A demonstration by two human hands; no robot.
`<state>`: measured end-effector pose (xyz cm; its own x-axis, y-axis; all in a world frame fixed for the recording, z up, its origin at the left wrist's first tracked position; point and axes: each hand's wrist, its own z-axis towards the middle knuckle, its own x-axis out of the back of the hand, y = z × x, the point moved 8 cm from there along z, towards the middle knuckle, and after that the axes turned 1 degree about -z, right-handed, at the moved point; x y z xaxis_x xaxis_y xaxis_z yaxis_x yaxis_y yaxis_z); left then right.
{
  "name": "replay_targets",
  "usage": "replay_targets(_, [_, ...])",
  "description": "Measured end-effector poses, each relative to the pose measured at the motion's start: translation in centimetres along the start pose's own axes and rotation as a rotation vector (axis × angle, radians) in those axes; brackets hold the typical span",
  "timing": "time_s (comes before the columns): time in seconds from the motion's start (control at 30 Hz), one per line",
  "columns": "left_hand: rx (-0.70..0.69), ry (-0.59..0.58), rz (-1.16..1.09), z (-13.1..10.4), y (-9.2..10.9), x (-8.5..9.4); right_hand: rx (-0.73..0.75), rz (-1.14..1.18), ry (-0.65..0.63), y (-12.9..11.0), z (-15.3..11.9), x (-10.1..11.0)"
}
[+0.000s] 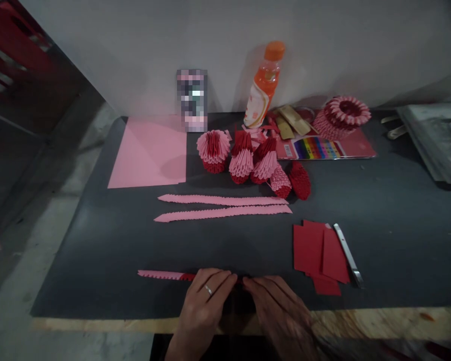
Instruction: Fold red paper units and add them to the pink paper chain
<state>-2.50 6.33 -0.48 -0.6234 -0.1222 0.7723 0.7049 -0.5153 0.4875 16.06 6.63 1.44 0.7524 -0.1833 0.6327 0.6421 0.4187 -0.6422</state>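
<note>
A narrow strip of interlocked folded paper (161, 275), pink at its left end and dark red further right, lies near the table's front edge. My left hand (208, 298), with a ring on one finger, presses its closed fingers over the red part. Just to the right, my right hand (280, 303) has its fingertips together on the red end, which is mostly hidden under both hands. Two long pink zigzag-edged strips (221, 200) lie beyond. Right of my right hand are several red paper rectangles (310, 248) and a slim silver cutter (349, 256).
Behind stand several pink and red folded-paper pieces (215, 153), an orange drink bottle (263, 85) and a blurred-out phone-like object (192, 100). Pink sheets (150, 150) lie back left. A woven paper ring vase (340, 120) sits back right beside a plastic-covered stack (441, 143).
</note>
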Motion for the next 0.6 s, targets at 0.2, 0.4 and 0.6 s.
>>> replay_targets(0.2, [0.0, 0.022, -0.005, 0.0, 0.0, 0.0, 0.277, -0.289, -0.121, -2.0, 1.5, 0.1])
replay_targets(0.4, [-0.012, 0.023, -0.006, 0.1, 0.0, 0.0, 0.232, -0.374, -0.086, -2.3, 1.3, -0.1])
replay_targets(0.6, [-0.007, 0.006, -0.002, 0.0, 0.1, 0.1, 0.116, -0.182, -0.021, -1.4, 0.6, -0.3])
